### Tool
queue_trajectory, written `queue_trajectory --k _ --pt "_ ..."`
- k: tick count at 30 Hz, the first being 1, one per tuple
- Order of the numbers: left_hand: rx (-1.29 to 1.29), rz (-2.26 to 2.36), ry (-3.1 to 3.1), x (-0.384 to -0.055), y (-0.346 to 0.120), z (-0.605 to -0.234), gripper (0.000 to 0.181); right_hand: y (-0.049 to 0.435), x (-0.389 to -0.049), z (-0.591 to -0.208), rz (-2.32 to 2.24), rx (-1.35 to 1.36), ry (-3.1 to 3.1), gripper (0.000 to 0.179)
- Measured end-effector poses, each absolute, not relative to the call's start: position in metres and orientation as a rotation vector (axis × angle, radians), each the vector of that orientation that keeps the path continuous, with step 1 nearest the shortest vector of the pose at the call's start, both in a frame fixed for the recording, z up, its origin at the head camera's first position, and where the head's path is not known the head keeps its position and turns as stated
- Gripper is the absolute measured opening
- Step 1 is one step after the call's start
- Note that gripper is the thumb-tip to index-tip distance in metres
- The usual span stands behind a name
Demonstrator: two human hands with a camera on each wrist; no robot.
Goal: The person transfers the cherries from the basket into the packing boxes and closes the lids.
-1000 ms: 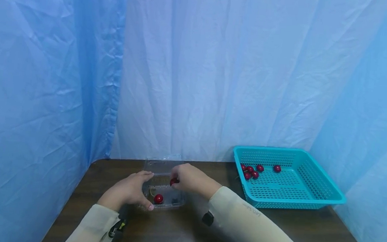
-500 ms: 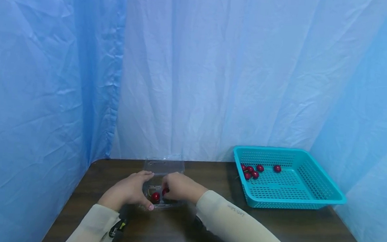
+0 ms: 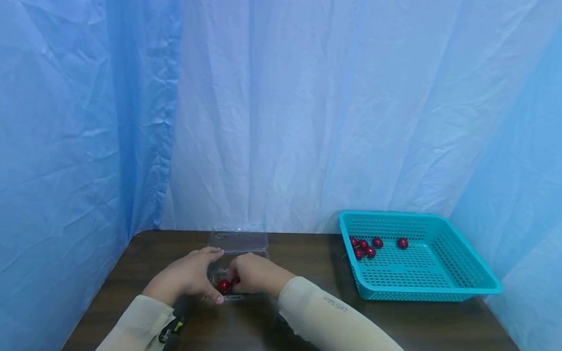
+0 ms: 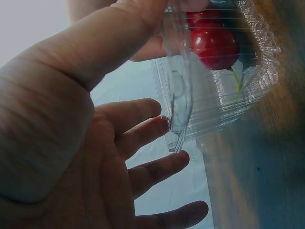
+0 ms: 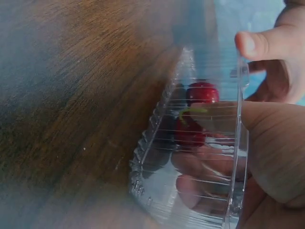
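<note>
A clear plastic clamshell box (image 5: 157, 186) stands on the table with its lid (image 3: 239, 241) folded back. My left hand (image 3: 183, 277) is spread at the box's left side, thumb and fingertips at the rim. My right hand (image 3: 260, 274) reaches down inside, its thumb and fingers pinching a red cherry (image 5: 188, 132) with a green stem, low over the box floor. Right beside it in the box lies another cherry (image 3: 223, 286), nearer the left thumb. The right hand covers much of the box in the head view.
A turquoise plastic basket (image 3: 429, 292) stands at the right of the table, with several cherries (image 3: 371, 252) mostly at its left end. Blue-white curtains (image 3: 314, 118) hang close behind the dark wooden table (image 3: 230, 340) and along both sides.
My right hand has moved left and down into the box with its cherry, up beside the other one, which has shifted slightly left. The left hand has stayed put.
</note>
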State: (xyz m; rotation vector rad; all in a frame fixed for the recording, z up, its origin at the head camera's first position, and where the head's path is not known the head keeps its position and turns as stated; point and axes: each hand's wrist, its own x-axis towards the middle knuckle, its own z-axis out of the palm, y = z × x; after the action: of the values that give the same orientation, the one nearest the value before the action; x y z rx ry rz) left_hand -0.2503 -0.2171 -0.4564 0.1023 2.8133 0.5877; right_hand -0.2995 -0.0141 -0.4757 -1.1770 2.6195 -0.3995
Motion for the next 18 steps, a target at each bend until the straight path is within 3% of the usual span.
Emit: queue_trajectory --k 8,18 --pt "0.112 0.584 2.816 -0.251 -0.217 -0.457 0.125 -0.008 -0.299 -0.462 -0.389 -1.133 2.645 0.015" --pt "0.098 0.579 2.81 -0.254 -0.217 -0.46 0.127 0.028 -0.312 -0.411 -0.401 -1.085 2.737 0.021"
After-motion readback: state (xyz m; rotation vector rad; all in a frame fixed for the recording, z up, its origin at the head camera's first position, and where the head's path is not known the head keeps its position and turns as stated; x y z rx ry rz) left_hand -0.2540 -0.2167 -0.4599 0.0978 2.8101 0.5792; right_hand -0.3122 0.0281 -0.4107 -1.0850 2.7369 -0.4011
